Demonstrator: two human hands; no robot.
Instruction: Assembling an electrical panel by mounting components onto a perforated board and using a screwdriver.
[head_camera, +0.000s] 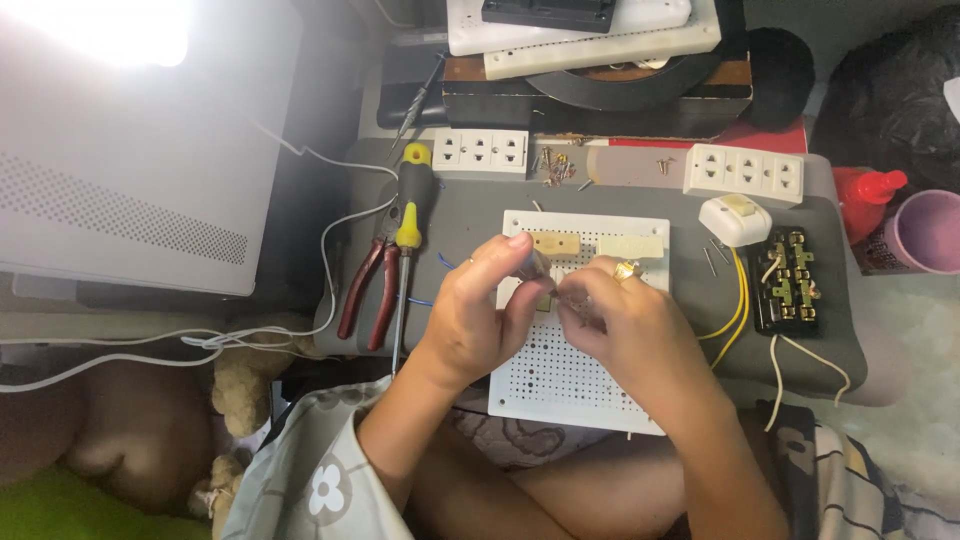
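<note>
- Left hand (480, 310) and right hand (625, 320) met over white perforated board (560, 385) on grey surface (620, 190) — fingers pinched together on a small part (545, 300), barely visible.
- Red-handled pliers (365, 290) and yellow-black screwdriver (408, 215) lay left of board.
- Purple cup (925, 232) at far right — contents hidden.

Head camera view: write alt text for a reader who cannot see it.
Two bare hands, the left hand and right hand, meet over a white perforated board on a grey work surface, pinching a small part hidden between the fingers. Red-handled pliers and a yellow-and-black screwdriver lie to the left.
</note>
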